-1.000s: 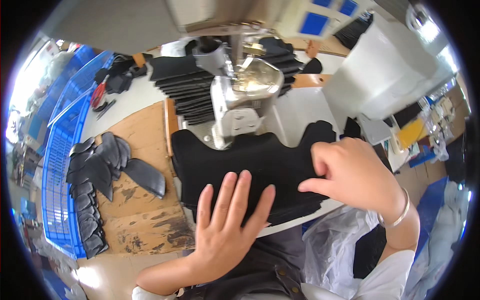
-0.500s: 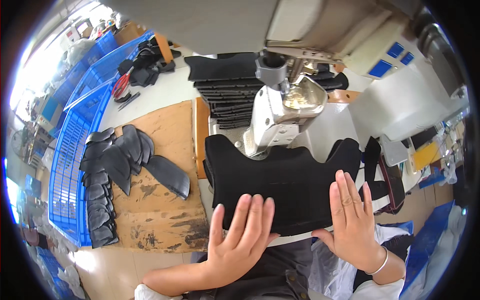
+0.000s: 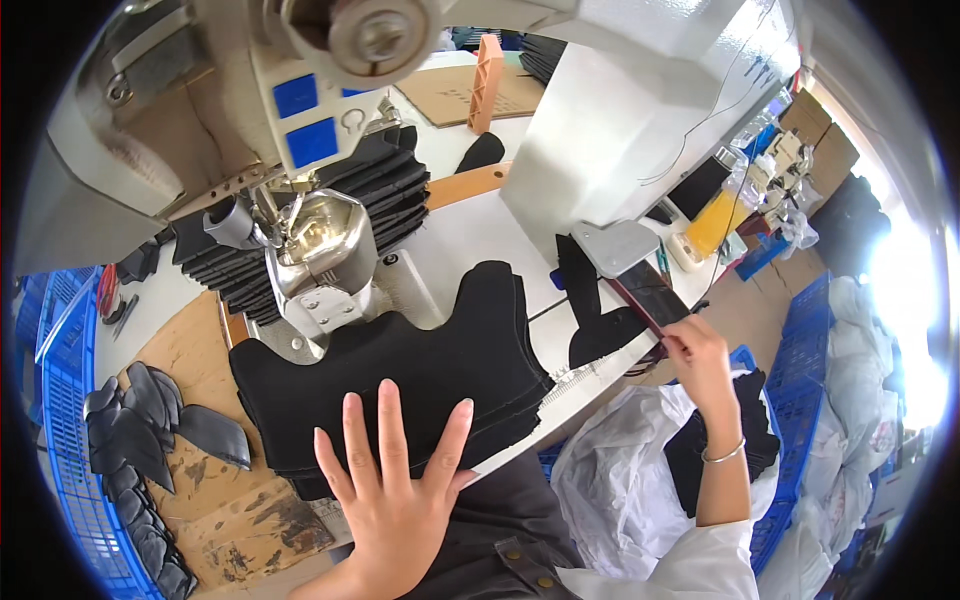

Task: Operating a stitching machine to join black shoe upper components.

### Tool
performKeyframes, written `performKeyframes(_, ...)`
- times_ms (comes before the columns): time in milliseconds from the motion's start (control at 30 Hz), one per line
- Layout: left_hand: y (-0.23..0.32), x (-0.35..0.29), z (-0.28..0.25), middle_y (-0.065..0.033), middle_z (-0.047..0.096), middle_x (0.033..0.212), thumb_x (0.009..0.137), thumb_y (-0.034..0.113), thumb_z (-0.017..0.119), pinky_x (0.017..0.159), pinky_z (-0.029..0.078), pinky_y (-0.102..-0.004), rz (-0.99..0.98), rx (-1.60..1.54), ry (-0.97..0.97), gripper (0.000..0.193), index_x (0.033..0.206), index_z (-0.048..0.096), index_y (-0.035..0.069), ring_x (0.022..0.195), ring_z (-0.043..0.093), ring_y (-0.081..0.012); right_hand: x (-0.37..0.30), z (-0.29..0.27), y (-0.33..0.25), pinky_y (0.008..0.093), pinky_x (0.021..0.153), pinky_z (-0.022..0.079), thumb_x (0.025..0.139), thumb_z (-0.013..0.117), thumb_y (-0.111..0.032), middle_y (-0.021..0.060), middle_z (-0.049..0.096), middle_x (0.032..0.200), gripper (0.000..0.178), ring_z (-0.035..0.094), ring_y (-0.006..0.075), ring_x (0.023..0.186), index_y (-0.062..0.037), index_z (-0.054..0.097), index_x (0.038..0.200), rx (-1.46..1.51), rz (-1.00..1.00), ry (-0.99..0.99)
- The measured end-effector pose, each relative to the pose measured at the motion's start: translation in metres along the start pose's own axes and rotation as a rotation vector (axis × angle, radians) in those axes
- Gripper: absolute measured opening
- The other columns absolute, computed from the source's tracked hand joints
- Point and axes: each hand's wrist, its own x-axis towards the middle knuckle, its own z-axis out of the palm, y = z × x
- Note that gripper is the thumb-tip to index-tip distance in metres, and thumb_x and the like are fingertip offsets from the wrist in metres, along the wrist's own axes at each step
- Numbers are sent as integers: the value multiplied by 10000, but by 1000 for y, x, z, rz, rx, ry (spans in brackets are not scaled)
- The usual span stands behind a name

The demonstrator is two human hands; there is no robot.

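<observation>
Saw white table (image 3: pixel 475 245) bearing near black cloth stack (image 3: pixel 440 350), far black cloth stack (image 3: pixel 395 190), stained brown board (image 3: pixel 205 480), red scissors (image 3: pixel 107 288).

Beige floor (image 3: pixel 748 325) below a white worktable (image 3: pixel 165 310), strong white light (image 3: pixel 912 310) at far right

Along the front edge of the white table (image 3: pixel 165 290), cut pieces (image 3: pixel 400 365) are showing plain black. By its left edge, brown cardboard (image 3: pixel 215 475) is bearing blotchy stains, and smaller pieces (image 3: pixel 214 435) are gleaming dark grey. Blue squares (image 3: pixel 312 143) are dotting the pale machine head (image 3: pixel 235 95).
</observation>
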Motion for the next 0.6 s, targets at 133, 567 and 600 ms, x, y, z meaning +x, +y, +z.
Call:
performKeyframes(133,-1,1,-1,-227,394,1436,756,544,626,999,308,-641,-4,53,-24,756,1449,341,439,1253,440,-443,17,36,-11,371,674,509,768,670,-27,114,590,874,152,615,307,792,-15,644,918,-36,-198,-1)
performKeyframes(567,-4,-7,21,-117,466,1268,815,168,527,934,402,-576,38,209,228,723,1478,329,377,1137,491,-265,27,58,-14,394,537,463,855,601,-35,128,571,637,80,588,309,568,-39,522,853,-276,-149,63)
performKeyframes(600,-5,-9,21,-115,467,1270,814,175,527,936,403,-574,32,216,235,722,1480,328,373,1146,489,-264,26,55,-19,394,537,463,855,601,-35,128,571,637,80,588,309,568,-39,522,853,-266,-162,57)
